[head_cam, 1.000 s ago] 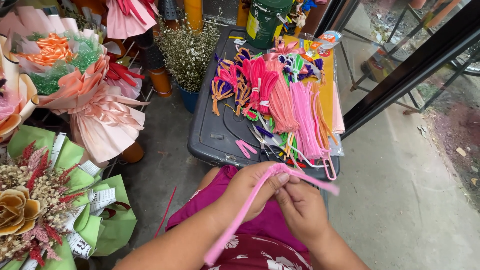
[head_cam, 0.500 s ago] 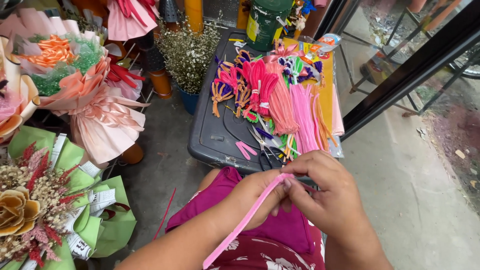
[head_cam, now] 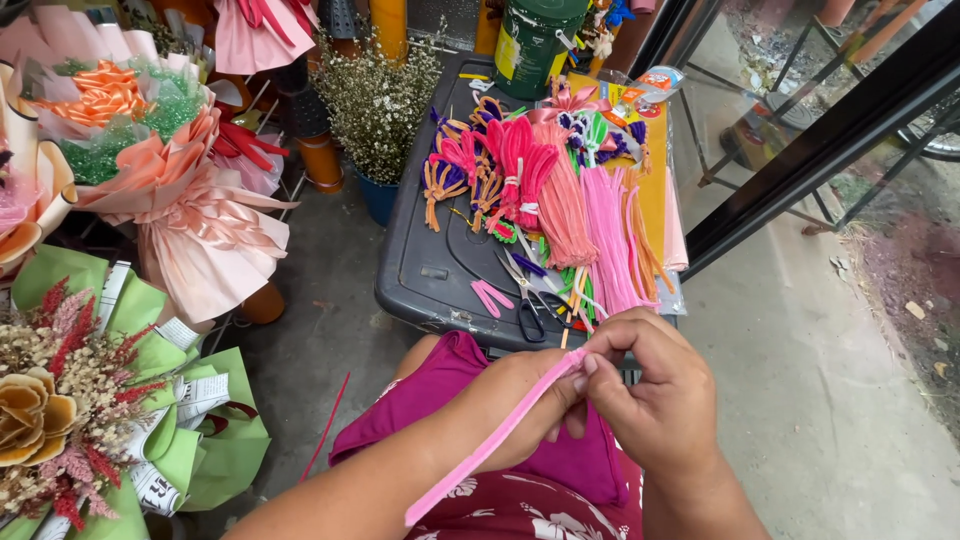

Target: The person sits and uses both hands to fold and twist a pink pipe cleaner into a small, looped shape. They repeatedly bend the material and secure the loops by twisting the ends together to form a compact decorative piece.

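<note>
Both hands — left hand (head_cam: 520, 405) and right hand (head_cam: 655, 395) — pinched the pink pipe cleaner (head_cam: 490, 445) tight; a loose grip could let its bent end spring open.

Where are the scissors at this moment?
In the head view, the scissors lie on the dark lid, right of centre, beside the pink stems, just beyond both hands.

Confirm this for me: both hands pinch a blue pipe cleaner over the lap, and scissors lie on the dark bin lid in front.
Not quite: the pipe cleaner is pink, not blue. The head view shows the left hand and right hand pinching it together over the lap, and the scissors do lie on the dark bin lid in front.
</note>
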